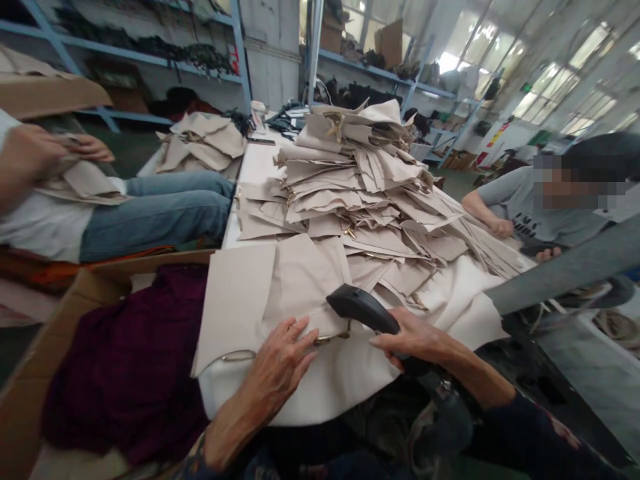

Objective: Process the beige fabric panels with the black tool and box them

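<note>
My left hand (283,357) lies with its fingers spread on a beige fabric or leather piece (305,273) at the front of the table. Close to the fingertips, a metal zipper (330,339) runs along the near edge of this piece. In my right hand (417,337) is a black curved handheld tool (365,307), whose wide end points left over the beige piece; its exact kind is unclear. Beside my left hand, more flat beige pieces (237,293) lie stacked, with a curved metallic edge (239,356) at the near side.
A tall, uneven pile of beige pieces (350,173) covers the table behind. To the left stands a cardboard box (55,357) with dark purple cloth (135,360). One person sits left holding beige material; another sits right near a slanted grey post (565,260).
</note>
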{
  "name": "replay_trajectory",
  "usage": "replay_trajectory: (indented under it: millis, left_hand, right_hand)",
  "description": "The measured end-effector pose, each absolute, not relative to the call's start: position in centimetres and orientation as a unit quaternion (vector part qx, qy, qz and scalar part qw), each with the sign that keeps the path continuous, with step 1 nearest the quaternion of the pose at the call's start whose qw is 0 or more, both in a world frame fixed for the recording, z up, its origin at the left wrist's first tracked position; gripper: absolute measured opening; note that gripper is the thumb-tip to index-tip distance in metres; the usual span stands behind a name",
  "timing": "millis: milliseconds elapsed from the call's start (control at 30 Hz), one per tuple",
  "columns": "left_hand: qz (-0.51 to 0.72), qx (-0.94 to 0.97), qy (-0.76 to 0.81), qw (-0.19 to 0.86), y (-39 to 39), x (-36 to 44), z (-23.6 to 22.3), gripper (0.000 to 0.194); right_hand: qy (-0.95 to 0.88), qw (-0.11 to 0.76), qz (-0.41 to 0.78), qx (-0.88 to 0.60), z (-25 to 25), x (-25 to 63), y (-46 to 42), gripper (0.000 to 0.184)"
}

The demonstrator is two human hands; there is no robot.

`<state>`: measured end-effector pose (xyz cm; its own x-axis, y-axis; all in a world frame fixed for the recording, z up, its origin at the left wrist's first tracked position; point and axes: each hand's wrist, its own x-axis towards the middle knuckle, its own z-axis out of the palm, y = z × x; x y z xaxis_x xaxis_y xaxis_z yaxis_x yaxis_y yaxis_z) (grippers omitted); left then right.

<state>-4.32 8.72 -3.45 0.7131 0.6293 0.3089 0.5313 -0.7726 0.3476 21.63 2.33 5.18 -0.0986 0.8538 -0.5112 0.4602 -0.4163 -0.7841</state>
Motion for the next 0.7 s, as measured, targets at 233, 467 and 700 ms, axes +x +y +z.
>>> replay_trajectory:
  millis: [233,467,700]
  left_hand:
    - [0.149,0.750,0.605,0.220,14.9,-7.6,-0.3,0.027]
    - [0.179,0.640,0.541,0.515,16.2,-8.6,-3.3,0.027]
    - [0.264,0.533,0.462,0.658,15.8,-9.4,-4.2,0.037]
  right_hand:
    - [-0.542,0.154,0.554,-0.613,6.7,19.6,0.2,0.020]
    - [-0.548,0.129,0.584,-0.585,7.0,16.5,0.6,0.017]
    - [-0.529,0.135,0.651,-0.528,4.2,13.0,4.7,0.020]
